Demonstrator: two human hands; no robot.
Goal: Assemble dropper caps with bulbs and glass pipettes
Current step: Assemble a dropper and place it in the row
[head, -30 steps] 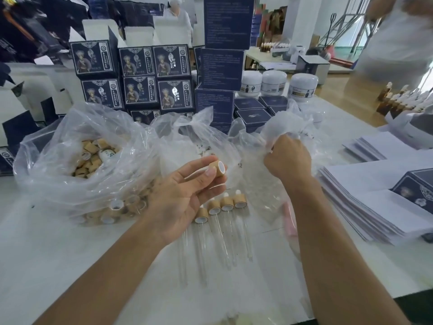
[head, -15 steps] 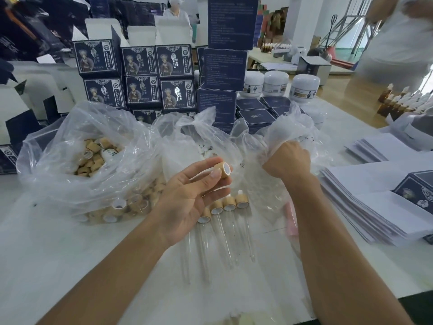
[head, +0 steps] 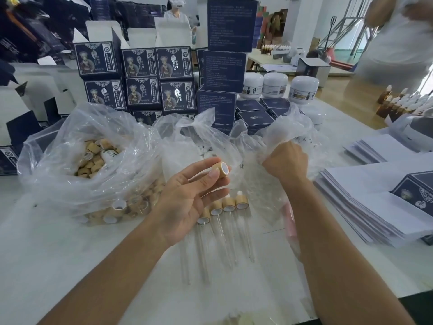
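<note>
My left hand (head: 187, 198) pinches a wooden dropper cap (head: 220, 169) between thumb and fingertips, its white-lined opening turned to the right. My right hand (head: 286, 160) is fisted in the crumpled plastic of the right clear bag (head: 290, 130); its fingers are hidden in the plastic. Several assembled droppers (head: 228, 205) with wooden caps and glass pipettes lie side by side on the white table (head: 58, 254), just under my left hand. A large clear bag of loose wooden caps (head: 93, 160) sits at the left. The middle bag (head: 187, 141) holds small white bulbs.
Dark blue printed boxes (head: 140, 78) are stacked behind the bags, with white jars (head: 302, 89) to their right. Stacks of white leaflets (head: 375, 212) lie at the right edge. Amber dropper bottles (head: 396, 104) stand far right. A person in white (head: 398, 43) stands behind them.
My right hand has pushed slightly deeper into the right bag's plastic. My left hand holds the cap in the same place.
</note>
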